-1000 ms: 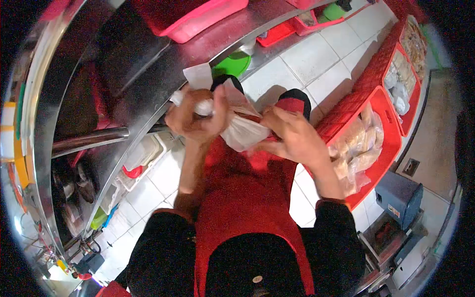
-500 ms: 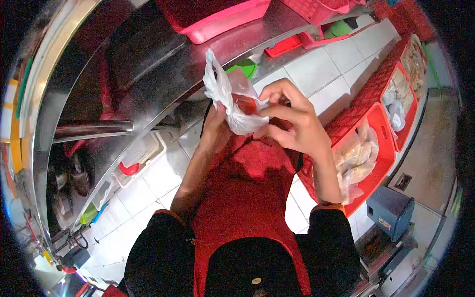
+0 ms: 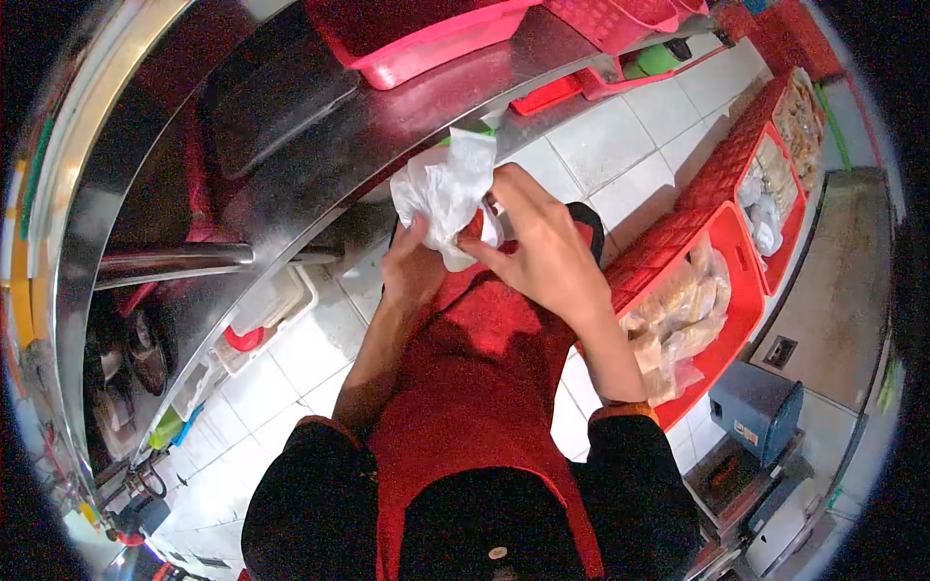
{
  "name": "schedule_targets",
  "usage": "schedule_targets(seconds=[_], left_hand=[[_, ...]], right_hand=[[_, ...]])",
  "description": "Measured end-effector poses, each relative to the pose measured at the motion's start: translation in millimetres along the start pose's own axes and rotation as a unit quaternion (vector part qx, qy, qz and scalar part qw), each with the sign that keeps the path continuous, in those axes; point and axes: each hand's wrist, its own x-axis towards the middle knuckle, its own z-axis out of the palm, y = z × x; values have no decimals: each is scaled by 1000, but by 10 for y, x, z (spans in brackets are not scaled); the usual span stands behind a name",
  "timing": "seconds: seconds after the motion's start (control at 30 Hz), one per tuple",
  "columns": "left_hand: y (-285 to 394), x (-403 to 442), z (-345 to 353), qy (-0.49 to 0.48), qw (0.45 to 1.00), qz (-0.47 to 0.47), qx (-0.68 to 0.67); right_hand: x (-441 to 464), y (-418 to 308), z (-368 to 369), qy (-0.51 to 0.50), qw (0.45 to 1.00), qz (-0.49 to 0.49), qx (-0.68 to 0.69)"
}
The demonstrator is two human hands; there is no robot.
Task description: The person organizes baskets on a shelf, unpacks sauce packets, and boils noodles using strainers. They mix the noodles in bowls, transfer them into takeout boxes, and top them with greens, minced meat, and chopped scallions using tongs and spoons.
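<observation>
A crumpled white plastic bag (image 3: 441,194) is held up in front of the red apron (image 3: 475,387), near the metal counter's edge. My left hand (image 3: 414,266) is closed on its lower left side, the thumb pressed against the plastic. On the right side, my right hand (image 3: 547,247) pinches the bag between curled fingers and thumb. Something reddish shows through an opening between the hands; its kind I cannot make out. Part of the left fingers lies behind the bag.
A pink tub (image 3: 446,44) sits on the metal counter (image 3: 291,165). To the right, a red crate (image 3: 722,320) holds bagged pale food, with more crates beyond. A blue box (image 3: 756,412) stands at lower right. White floor tiles (image 3: 620,131) lie between.
The bag's mouth, spread wide before, is now bunched and narrower, hiding most of the reddish content. My right hand has moved left and turned inward against the bag.
</observation>
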Motion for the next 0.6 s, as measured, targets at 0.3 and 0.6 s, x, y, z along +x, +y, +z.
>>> schedule_targets(seconds=[0.3, 0.6], left_hand=[[64, 100, -14, 13, 999, -4, -43], [57, 86, -173, 128, 989, -65, 44]], right_hand=[[77, 75, 300, 41, 998, 16, 36], [7, 404, 381, -33, 994, 29, 100]])
